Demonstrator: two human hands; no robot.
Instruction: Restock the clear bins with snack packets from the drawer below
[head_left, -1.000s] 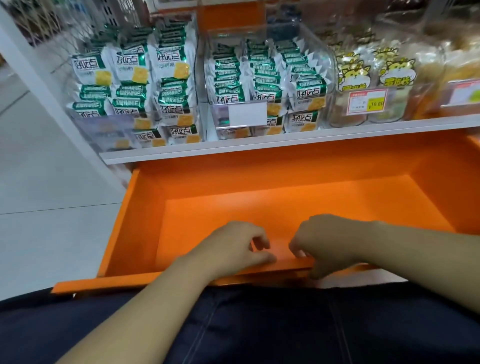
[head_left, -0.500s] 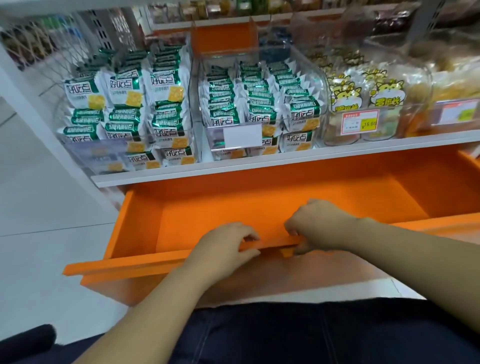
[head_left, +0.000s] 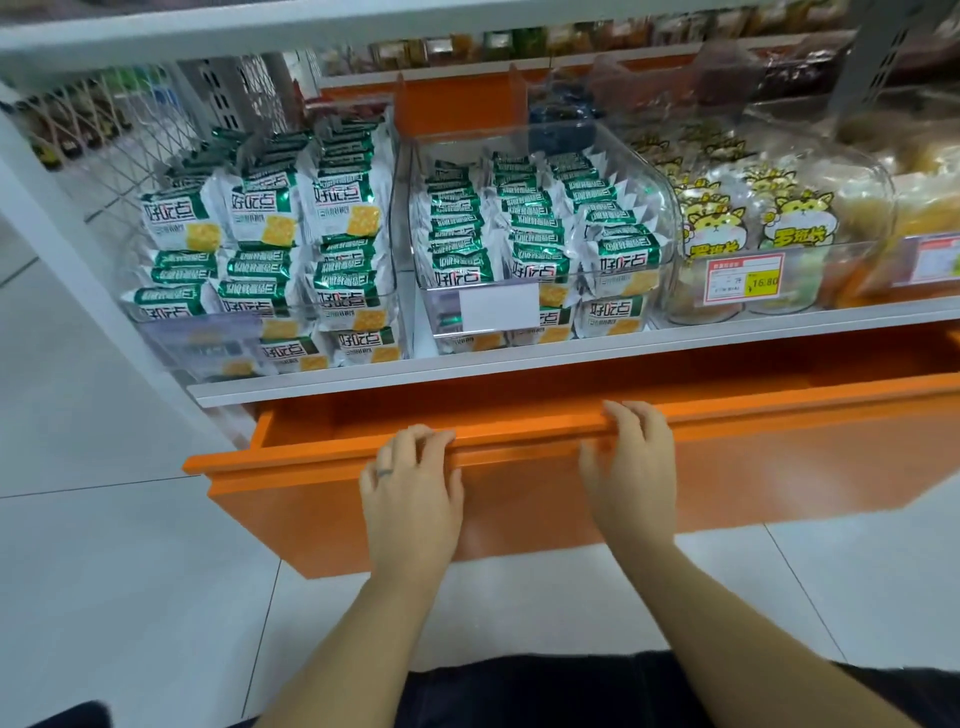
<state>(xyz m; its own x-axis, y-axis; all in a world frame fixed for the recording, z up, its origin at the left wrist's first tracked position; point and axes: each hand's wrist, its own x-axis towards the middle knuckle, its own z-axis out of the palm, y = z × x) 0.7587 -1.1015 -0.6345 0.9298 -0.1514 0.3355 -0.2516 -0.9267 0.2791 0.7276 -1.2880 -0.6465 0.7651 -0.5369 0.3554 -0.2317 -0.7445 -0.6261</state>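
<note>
Risk: left hand (head_left: 413, 483) and right hand (head_left: 631, 467), each grip curled over the lip of the nearly shut glossy orange drawer (head_left: 779, 467) below clear plastic bins (head_left: 493, 131) full of green-white foil snack packets (head_left: 358, 208), get pinched if it slams.

White shelf (head_left: 571, 358), front edge runs left to right. Clear bins stand on it side by side. Left bin (head_left: 197, 338) and middle bin (head_left: 441, 306): green-and-white snack packets (head_left: 337, 213). Right bin (head_left: 878, 208): cartoon packets (head_left: 717, 228), yellow. Blank label (head_left: 498, 306) on middle bin; price tag (head_left: 743, 280) on right bin.
</note>
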